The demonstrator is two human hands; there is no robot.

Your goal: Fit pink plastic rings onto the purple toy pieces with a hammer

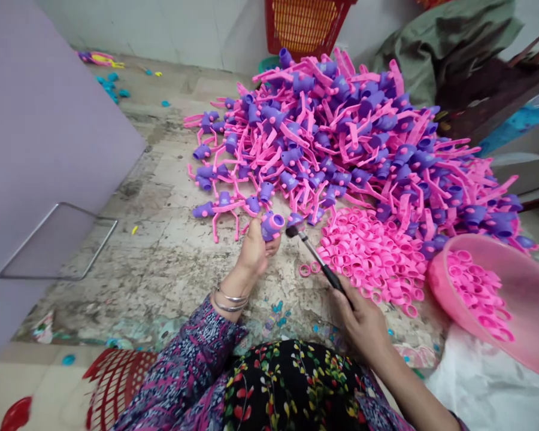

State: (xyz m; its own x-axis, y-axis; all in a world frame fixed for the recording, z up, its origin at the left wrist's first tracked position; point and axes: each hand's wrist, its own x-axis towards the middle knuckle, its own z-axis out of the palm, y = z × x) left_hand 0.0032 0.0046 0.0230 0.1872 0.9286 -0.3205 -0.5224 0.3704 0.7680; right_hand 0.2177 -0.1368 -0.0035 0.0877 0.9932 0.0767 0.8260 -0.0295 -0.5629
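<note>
My left hand (254, 250) is closed around a purple plastic toy part (270, 227) with a pink ring at its open end, which faces up and to the right. In my right hand (362, 317) is a brush (327, 272) with a black handle, a silver shaft and a dark head. The brush head is close to the right of the held part, with a small gap between them. A large heap of purple parts with pink arms (323, 131) lies beyond both hands. Loose pink rings (377, 254) are piled to the right of the brush.
A pink bowl (530, 299) holding more rings tilts at the right, above white plastic sheeting (471, 383). Behind the heap stands a red basket (269, 30). A lilac panel with a metal wire handle (83, 272) rises at left. Blue scraps (110, 87) lie on the worn surface.
</note>
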